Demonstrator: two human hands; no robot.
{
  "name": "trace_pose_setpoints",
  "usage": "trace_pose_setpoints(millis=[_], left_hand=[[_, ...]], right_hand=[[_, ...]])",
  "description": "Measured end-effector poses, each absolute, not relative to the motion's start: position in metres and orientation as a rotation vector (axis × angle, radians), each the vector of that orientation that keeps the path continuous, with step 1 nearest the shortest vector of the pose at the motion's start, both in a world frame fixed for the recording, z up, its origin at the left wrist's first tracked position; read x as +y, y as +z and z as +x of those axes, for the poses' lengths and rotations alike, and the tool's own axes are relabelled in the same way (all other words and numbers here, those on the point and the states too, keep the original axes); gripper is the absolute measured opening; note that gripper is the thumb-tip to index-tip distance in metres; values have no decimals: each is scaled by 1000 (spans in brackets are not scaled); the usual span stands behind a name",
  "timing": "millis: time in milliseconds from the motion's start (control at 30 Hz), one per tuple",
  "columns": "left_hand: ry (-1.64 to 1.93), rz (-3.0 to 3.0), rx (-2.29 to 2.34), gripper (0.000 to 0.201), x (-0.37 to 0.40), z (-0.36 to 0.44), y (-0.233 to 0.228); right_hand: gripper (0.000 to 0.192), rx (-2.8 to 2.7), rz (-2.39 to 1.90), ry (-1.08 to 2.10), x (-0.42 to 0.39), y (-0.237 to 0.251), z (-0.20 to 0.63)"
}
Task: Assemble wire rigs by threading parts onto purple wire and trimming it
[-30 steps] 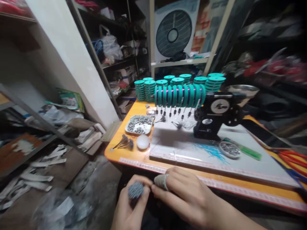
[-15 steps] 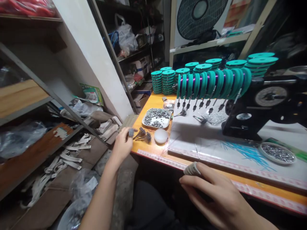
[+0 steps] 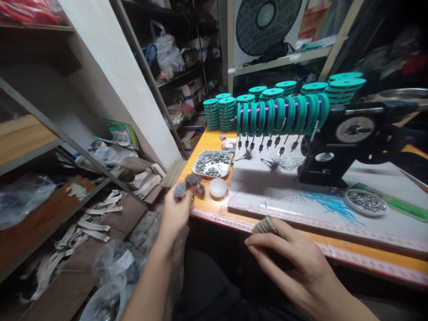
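My left hand (image 3: 177,211) is at the table's left front corner, its fingers closed on a bundle of small dark-grey pieces (image 3: 193,180). A knobbly grey cover (image 3: 180,190) sits on one of its fingers. Just right of this hand stands a small white bowl (image 3: 218,188). Behind is a white tray (image 3: 213,164) of small grey metal pieces. My right hand (image 3: 294,256) hovers in front of the table edge, fingertips drawn together; whether anything is between them is hidden. A grey cloth-like cover (image 3: 264,225) wraps one of its fingers.
A black machine (image 3: 326,156) carrying a row of green spools (image 3: 281,116) stands on a pale board (image 3: 247,196). Blue strips (image 3: 329,206) and a dish of metal pieces (image 3: 366,203) lie in front. Stacked green spools (image 3: 227,114) are behind. Shelves (image 3: 30,133) flank the left.
My left hand has moved right and onto the dark-grey bundles, closing on one. The right hand keeps nearly the same pose. The view has shifted a little.
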State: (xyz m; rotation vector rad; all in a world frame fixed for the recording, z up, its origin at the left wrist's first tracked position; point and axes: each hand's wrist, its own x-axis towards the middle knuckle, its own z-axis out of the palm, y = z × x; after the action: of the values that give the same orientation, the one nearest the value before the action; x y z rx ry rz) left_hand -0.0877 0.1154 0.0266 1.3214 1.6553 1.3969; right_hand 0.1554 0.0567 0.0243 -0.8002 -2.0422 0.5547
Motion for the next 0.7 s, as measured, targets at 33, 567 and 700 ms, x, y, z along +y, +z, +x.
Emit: trace_pose_setpoints(millis=[33,567,700], left_hand=[[1391,1267,1579,38,101,-75,21],[1475,1446,1421,7,12,-7,-8],[1494,1531,1376,6,7,-1,-5]], right_hand=[[14,-2013,-804,560,56,26,154],[10,-1884,-871,716,46,35,158],[9,-1884,-900,734,44,37,159]])
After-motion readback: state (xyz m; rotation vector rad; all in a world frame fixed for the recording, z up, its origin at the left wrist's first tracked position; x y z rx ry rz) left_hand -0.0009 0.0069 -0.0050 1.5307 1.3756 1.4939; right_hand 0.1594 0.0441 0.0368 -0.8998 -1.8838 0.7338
